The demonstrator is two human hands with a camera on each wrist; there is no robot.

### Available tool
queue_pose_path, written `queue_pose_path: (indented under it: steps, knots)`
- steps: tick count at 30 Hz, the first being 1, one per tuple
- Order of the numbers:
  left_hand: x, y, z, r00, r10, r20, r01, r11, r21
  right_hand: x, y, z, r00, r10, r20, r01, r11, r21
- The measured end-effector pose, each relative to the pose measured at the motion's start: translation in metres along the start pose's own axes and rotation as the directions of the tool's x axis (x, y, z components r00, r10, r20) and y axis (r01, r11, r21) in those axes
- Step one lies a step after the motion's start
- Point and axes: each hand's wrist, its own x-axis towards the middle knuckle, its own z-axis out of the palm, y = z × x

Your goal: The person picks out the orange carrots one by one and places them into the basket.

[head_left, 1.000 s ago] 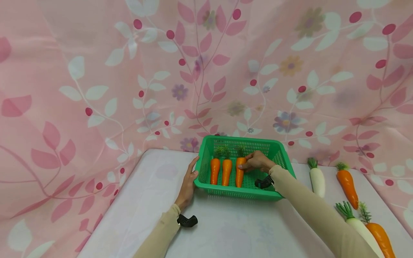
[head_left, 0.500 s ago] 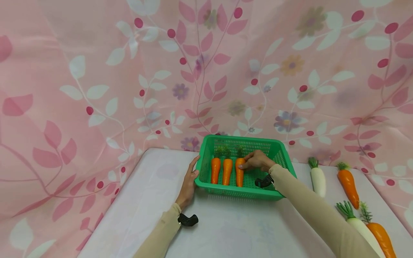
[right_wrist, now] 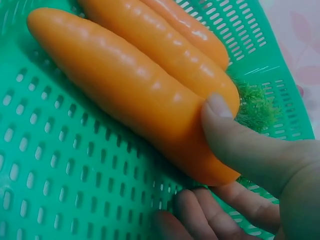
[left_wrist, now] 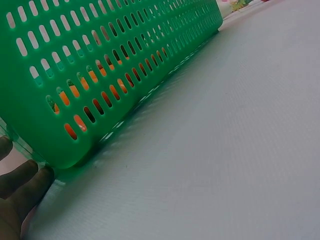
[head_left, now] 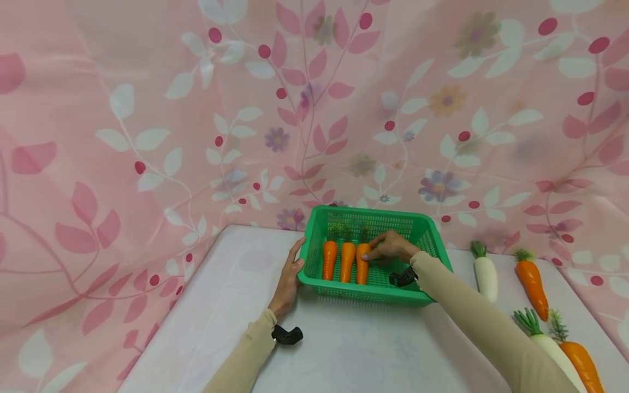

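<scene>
Head view, rightmost basket carrot (head_left: 362, 271) shifted closer to the middle carrot (head_left: 347, 263) than before, its thick end pinched between thumb and fingers by the right grip (head_left: 391, 245), green basket (head_left: 363, 291) touched at left by the extended left grip (head_left: 286, 285).

A pink fabric backdrop (head_left: 157, 71) printed with trailing stems, pink and white leaves, crimson dots and scattered flowers, among them an orange bloom (head_left: 447, 100) and a violet-blue one (head_left: 438, 186), fills the background, lightly creased. It spreads past both sides of a whitish counter (head_left: 344, 355), its surface faintly blotched and its far left corner rounded, under soft, diffuse light.
</scene>
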Motion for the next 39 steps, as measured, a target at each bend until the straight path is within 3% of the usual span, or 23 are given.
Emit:
queue_pose_path:
  steps: [4, 12, 25, 31, 34, 39]
  knots:
    - [-0.001, 0.001, 0.002, 1.0, -0.009, 0.007, 0.009, 1.0, -0.009, -0.001, 0.0, 0.0, 1.0, 0.005, 0.011, -0.004, 1.0, -0.016]
    - [-0.003, 0.002, 0.005, 1.0, -0.017, 0.009, 0.017, 1.0, -0.02, -0.018, 0.0, -0.011, 1.0, -0.015, -0.011, 0.013, 0.987, -0.157]
    - [-0.001, 0.001, 0.003, 1.0, 0.0, 0.007, 0.0, 1.0, -0.006, -0.067, 0.004, -0.088, 0.991, -0.117, -0.059, 0.108, 0.984, -0.138]
    - [-0.001, 0.001, 0.003, 1.0, 0.004, 0.008, -0.004, 1.0, 0.013, -0.09, 0.013, -0.119, 0.974, -0.16, -0.158, 0.144, 0.983, -0.112]
    - [-0.001, 0.001, 0.003, 1.0, 0.004, 0.006, -0.004, 1.0, 0.02, -0.102, 0.023, -0.134, 0.961, -0.164, -0.225, 0.131, 0.979, -0.154]
    - [-0.001, 0.001, 0.003, 1.0, -0.001, 0.004, 0.001, 1.0, 0.021, -0.12, 0.049, -0.158, 0.937, -0.098, -0.335, 0.033, 0.98, -0.195]
